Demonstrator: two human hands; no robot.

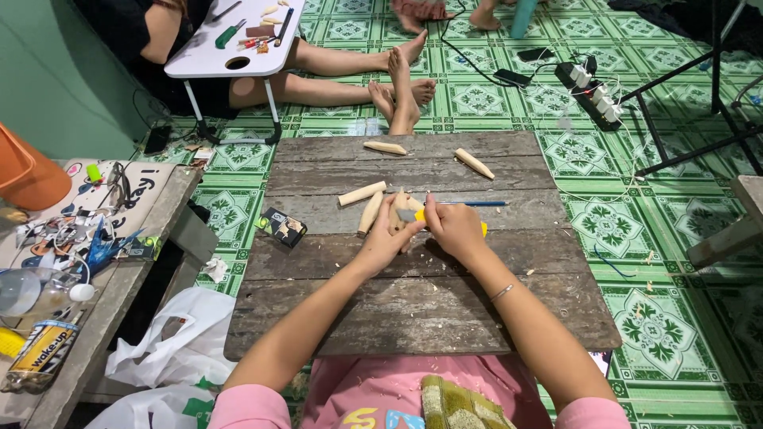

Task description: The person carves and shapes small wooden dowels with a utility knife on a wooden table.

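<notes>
left hand (pixel 387 238): wrapped round a short wooden stick (pixel 397 213) near the middle of the tabletop (pixel 413 318) — fingers closed on it, thumb side toward the blade.
right hand (pixel 453 229): clamped on a yellow-handled knife (pixel 413 214), its grey blade lying against the stick, just beside the left fingers.
hands: together, touching or nearly so over the stick — no gap to speak of between blade and fingertips.
other sticks: two (pixel 362 193) (pixel 370 211) lie just left of the hands, two more (pixel 385 147) (pixel 474 163) toward the far edge. Blue pencil (pixel 475 204) lies right of the hands.
risk 1: blade slips off the round wood and runs into the left fingers. Cause, as I judge it: holding fingers sit right at the cut.
risk 2: stick rolls or twists in the grip; nothing braces it but the hand, and the planks are uneven with gaps.
risk 3: shavings (pixel 433 254) under the hands make the surface slick, so a pressed-down stick could skid.
risk 4: another person's bare feet (pixel 401 91) rest just beyond the far edge — a slipped blade or a flying chip heads that way.
can't tell: which way the edge faces; the hands hide it.
</notes>
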